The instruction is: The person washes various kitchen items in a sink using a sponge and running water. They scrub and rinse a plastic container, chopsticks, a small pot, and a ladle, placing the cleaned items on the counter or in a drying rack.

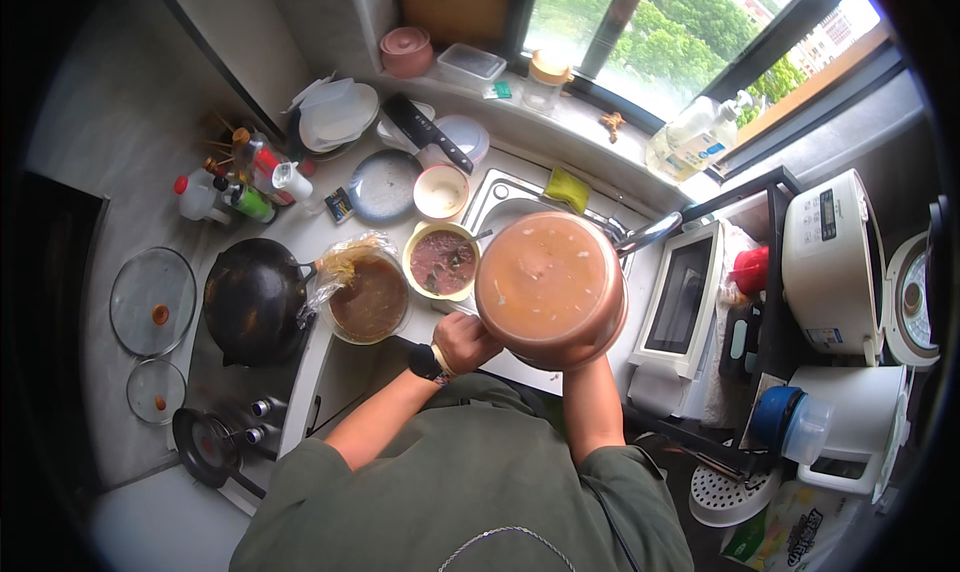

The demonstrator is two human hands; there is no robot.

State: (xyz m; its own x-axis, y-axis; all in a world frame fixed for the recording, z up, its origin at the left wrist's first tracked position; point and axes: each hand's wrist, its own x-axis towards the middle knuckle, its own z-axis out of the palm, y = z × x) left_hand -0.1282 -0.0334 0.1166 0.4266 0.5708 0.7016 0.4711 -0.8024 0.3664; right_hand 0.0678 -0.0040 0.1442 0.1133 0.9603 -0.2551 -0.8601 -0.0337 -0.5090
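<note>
A copper-coloured pot [551,279] is tilted up before me, its outer base facing the camera, over the front of the steel sink [491,212]. My left hand [465,341], with a dark watch at the wrist, is closed at the pot's lower left side, seemingly on its handle. The pot hides my right hand; only the forearm shows below it. Just left of the pot, a pale yellow bowl [442,260] holds reddish food and a spoon. Further left stands a container of brown broth [369,299], with crumpled plastic wrap [341,260] at its upper left.
A black wok [255,302] and a small frying pan [206,448] sit at the left. Behind are a cleaver [427,133], a small bowl [441,192], a plate [386,185] and several bottles. A faucet [649,234] and a microwave oven [679,298] are at the right.
</note>
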